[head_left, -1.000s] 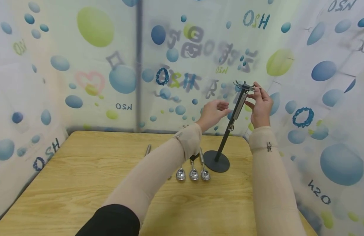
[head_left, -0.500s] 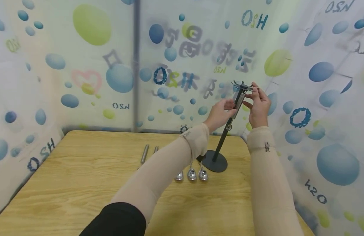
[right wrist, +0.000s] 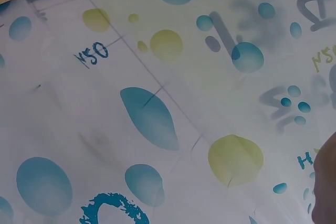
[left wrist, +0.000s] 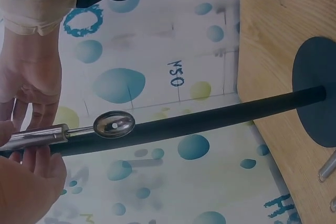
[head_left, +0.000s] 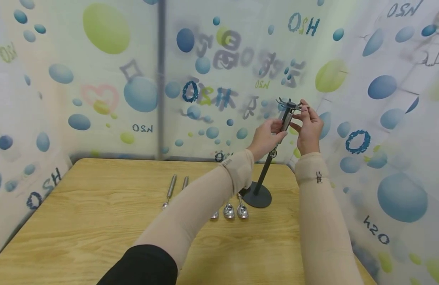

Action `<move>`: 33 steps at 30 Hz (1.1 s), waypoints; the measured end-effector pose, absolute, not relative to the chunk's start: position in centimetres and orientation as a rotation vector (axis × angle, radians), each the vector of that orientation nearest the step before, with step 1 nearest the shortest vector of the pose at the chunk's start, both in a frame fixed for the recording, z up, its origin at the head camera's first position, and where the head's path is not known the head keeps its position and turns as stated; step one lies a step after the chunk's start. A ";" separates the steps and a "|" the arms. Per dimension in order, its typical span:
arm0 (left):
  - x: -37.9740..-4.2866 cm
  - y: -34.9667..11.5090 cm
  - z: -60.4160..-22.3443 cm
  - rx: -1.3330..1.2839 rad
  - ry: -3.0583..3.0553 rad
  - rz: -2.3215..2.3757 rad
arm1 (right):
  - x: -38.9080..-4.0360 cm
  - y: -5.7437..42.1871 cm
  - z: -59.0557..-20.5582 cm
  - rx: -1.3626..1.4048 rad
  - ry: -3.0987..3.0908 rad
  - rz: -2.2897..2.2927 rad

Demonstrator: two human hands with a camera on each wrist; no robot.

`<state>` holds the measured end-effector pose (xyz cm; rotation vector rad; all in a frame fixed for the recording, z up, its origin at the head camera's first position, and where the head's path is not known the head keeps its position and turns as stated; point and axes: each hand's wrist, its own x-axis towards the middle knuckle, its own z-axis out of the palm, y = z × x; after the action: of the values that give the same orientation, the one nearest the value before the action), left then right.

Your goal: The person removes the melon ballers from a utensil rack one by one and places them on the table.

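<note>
Both hands are up at the top of the stand, either side of a spoon hanging off one of the hooks. The left hand has its fingers curled onto the spoon's handle, thumb side toward the pole; in the left wrist view you can see the fingers right against the shiny handle. The right hand is pinching up at the handle's top end by the hooks, fingertips close together, though I can't tell if it's gripping the spoon or the hook. The right wrist view shows only curtain, so no help there. The spoon hangs along the pole, long axis running the same slant as the pole, handle end up at the hooks and bowl down, just beside the pole. The stand leans a bit in the head view, its round dark base sitting on the worktop near the back right corner. Just left of the base lie more spoons, bowls toward the camera, partly hidden by the left forearm, and further left two more. The bubble-print curtain wraps around three sides.
</note>
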<state>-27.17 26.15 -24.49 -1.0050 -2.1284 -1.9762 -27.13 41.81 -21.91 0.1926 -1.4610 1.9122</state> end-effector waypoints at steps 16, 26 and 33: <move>-26.8 26.0 -24.5 -1.146 -2.092 -2.123 | -27.1 41.9 -22.0 0.169 -1.486 1.898; -26.3 25.4 -24.0 -1.204 -2.060 -2.212 | -27.0 41.9 -21.8 0.142 -1.512 1.877; -26.1 25.1 -24.0 -1.193 -2.057 -2.207 | -26.9 41.7 -21.8 0.145 -1.509 1.896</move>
<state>-26.15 25.14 -23.95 -1.1934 -2.0571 -2.2071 -26.92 41.72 -21.77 0.1447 -1.5087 1.8957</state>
